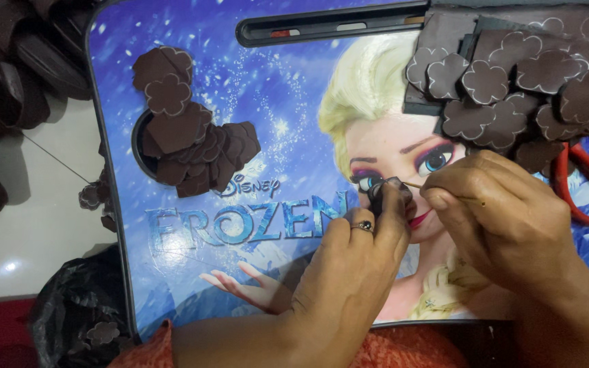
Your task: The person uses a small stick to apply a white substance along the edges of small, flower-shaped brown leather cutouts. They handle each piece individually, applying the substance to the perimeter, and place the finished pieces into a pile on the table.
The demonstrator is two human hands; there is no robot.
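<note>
- Near the lap table's (pixel 240 82) front edge, the left hand (pixel 349 272) pinches a small dark flower piece (pixel 386 191).
- Just right of it, the right hand (pixel 506 218) pinches a thin stick (pixel 417 185), tip pointing left, touching the piece.

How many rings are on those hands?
1: a dark-stoned ring on a finger of the left hand. The right hand shows none; some fingers are hidden.

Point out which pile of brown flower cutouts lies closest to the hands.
The pile at the upper right, just above the right hand. Its flowers carry pale drawn outlines and lie on dark sheets; the other pile sits far left by the tray's round hole.
</note>
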